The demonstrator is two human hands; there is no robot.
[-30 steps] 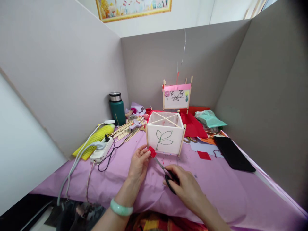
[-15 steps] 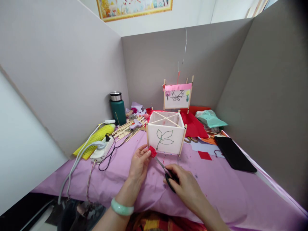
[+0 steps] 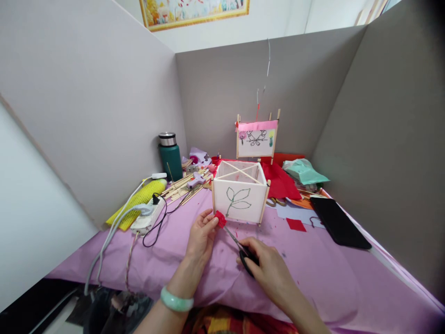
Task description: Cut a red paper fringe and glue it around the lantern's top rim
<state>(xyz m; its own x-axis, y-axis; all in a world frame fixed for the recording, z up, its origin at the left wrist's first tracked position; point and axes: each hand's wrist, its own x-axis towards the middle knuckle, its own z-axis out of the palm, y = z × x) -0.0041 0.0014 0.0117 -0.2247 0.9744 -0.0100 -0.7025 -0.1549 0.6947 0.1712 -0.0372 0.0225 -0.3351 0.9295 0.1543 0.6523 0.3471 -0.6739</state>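
Between the thumb and fingers of my left hand (image 3: 203,234) is a small crumpled red piece (image 3: 220,219), paper or cloth, I cannot tell which. My right hand (image 3: 267,264) grips black-handled scissors (image 3: 245,255), their blades pointing up and left with the tips at the red piece. Just behind stands a white box-shaped lantern (image 3: 239,202) with a wooden stick frame, crossed sticks on top and a green leaf drawing on its front. To the right, a flat red square (image 3: 296,225) lies on the purple tablecloth (image 3: 313,273).
A power strip (image 3: 148,217) with cords, a green bottle (image 3: 170,157), thin sticks (image 3: 182,188) and a lilac glue gun (image 3: 196,180) are at left. A second lantern (image 3: 256,139) hangs behind. A black tablet-like slab (image 3: 339,222) lies at right. Grey panels (image 3: 243,79) enclose the table.
The red piece has shifted very slightly at the scissor tips. Both hands stay in nearly the same place.
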